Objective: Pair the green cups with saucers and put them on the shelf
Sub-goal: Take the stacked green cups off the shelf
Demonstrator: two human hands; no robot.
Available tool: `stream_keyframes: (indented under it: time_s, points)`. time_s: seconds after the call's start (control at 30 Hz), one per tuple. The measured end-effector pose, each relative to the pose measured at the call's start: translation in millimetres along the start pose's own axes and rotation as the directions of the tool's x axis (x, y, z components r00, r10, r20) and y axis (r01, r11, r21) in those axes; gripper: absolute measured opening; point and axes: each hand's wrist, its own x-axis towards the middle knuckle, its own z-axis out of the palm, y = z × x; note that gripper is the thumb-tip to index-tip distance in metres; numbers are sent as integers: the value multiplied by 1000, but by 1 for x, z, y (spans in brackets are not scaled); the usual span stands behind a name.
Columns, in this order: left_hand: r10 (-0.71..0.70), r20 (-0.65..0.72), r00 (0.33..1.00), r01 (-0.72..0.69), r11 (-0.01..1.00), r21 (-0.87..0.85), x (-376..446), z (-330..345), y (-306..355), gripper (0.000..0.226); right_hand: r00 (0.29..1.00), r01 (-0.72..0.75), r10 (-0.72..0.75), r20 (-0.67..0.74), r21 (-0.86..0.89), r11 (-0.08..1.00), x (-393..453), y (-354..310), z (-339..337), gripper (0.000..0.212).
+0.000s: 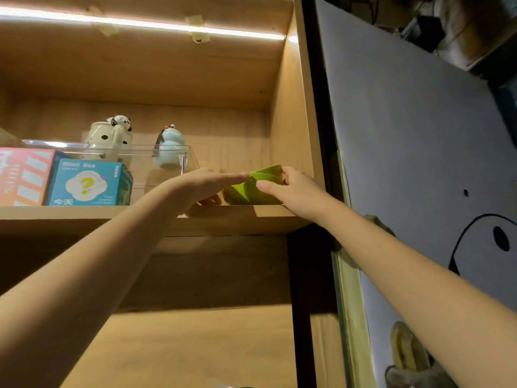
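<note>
A green cup (253,189) stands on the wooden shelf (84,215) near its right end, seen from below. My right hand (291,187) grips the cup's right side, thumb on the front wall and fingers over the rim. My left hand (204,186) reaches in from the left, fingers stretched flat, its fingertips touching the cup's left rim. The shelf's front edge hides the cup's base, so I cannot tell whether a saucer lies under it.
A clear plastic bin (156,155) on the shelf holds a panda teapot (110,138) and a pale blue jar (169,145). A blue box (89,182) and a pink box (21,176) stand at the left. The cabinet side wall (293,121) is just right of the cup.
</note>
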Motion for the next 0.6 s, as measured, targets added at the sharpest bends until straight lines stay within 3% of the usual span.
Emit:
stream_keyframes:
  time_s: [0.23, 0.4, 0.53, 0.6]
  points:
    - [102, -210, 972, -123, 988, -90, -2, 11, -1, 53, 998, 14, -11, -60, 50, 999, -6, 1, 4, 66]
    - [140, -281, 949, -197, 963, -184, -15, 8, -2, 63, 997, 47, -40, -67, 107, 993, -14, -9, -3, 46]
    - [154, -324, 934, -242, 937, -253, -34, 2, 1, 63, 996, 78, -70, -62, 153, 985, -24, -21, -10, 49]
    - [155, -357, 921, -271, 915, -300, -47, -1, 3, 73, 994, 97, -87, -70, 167, 981, -30, -30, -15, 51]
